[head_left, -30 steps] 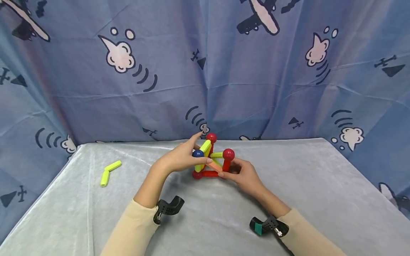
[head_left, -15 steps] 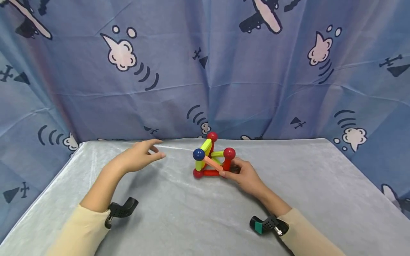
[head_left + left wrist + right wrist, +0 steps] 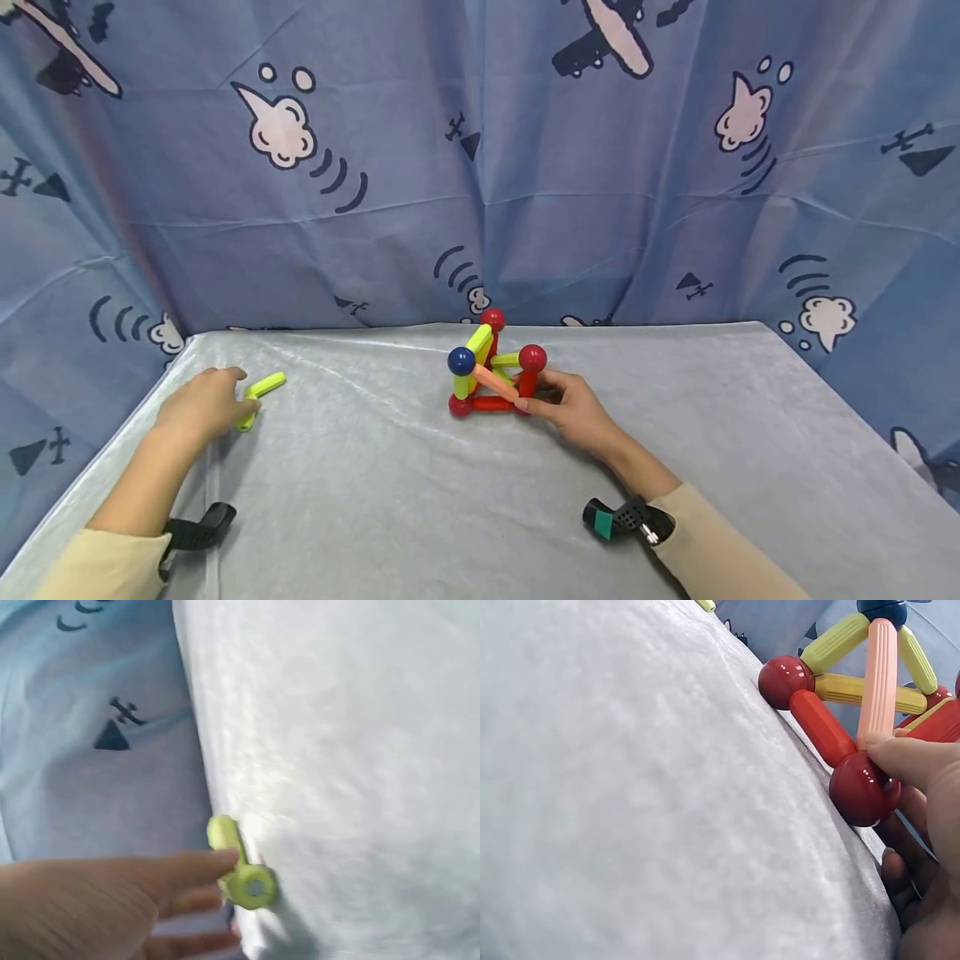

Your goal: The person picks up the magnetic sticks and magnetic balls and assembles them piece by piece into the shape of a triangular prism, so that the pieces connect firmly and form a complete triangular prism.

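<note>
A magnetic ball-and-rod structure (image 3: 491, 403) stands at the middle of the table, with red balls, a blue ball (image 3: 461, 361) and red, yellow-green and peach rods. My right hand (image 3: 573, 412) grips its near right corner. In the right wrist view, the thumb presses the lower end of the peach rod (image 3: 878, 682), just above a red ball (image 3: 859, 787); some fingers are hidden behind. At the left, my left hand (image 3: 201, 404) is at two yellow-green magnetic rods (image 3: 266, 384) joined at an angle. Its fingers are extended over the near rod (image 3: 255, 887), partly covering it.
Pale grey cloth covers the table (image 3: 405, 500). Behind it hangs a blue curtain (image 3: 420, 167) printed with planes and clouds. Each wrist wears a black camera mount, such as the left one (image 3: 197, 531).
My left hand has let go of the structure and moved left and nearer, to the two yellow-green rods. The right hand still holds the structure's corner.
</note>
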